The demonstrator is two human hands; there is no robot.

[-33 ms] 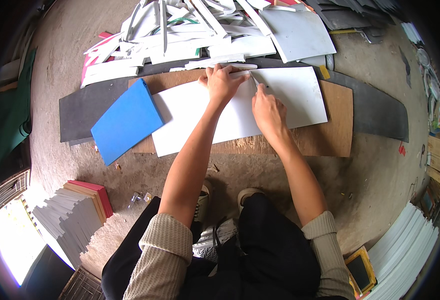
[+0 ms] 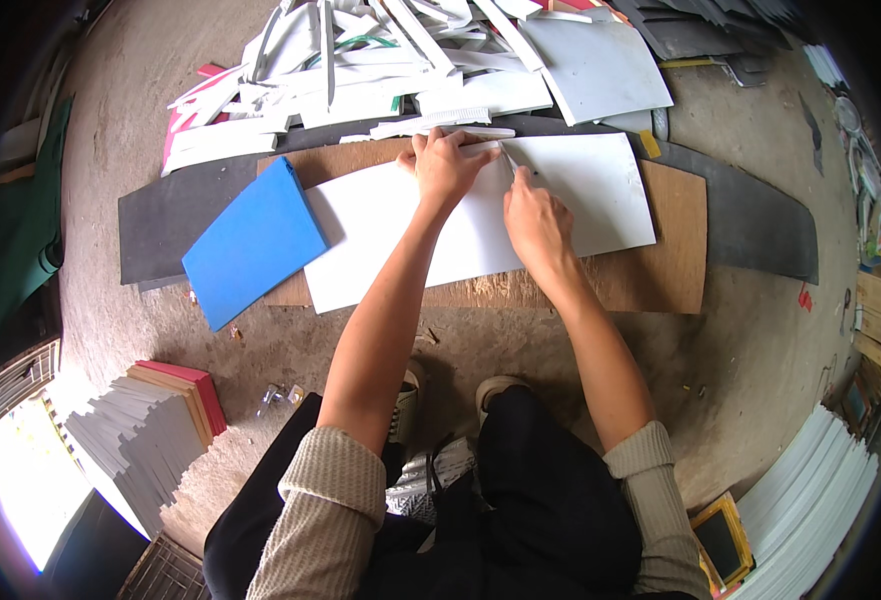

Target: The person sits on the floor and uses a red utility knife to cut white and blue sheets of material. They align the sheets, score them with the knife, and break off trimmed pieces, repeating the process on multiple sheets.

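A white foam sheet (image 2: 580,190) lies slantwise on a brown wooden board (image 2: 675,240). My left hand (image 2: 445,165) presses down near the sheet's far edge, thumb and fingers spread, with a narrow white strip (image 2: 490,132) just beyond the fingertips. To its right, my right hand (image 2: 538,220) is closed round a slim cutter knife (image 2: 508,158). The blade tip meets the sheet close to the far edge; most of the handle is hidden in my fingers. A blue foam block (image 2: 255,245) overlaps the left end of the board and touches the white sheet.
Dark grey sheets (image 2: 760,220) lie under the board. Beyond it rises a heap of white offcuts (image 2: 360,80). Stacked grey slabs (image 2: 150,440) stand at the lower left, and a stack of white sheets (image 2: 810,510) at the lower right, beside a yellow-framed panel (image 2: 722,540).
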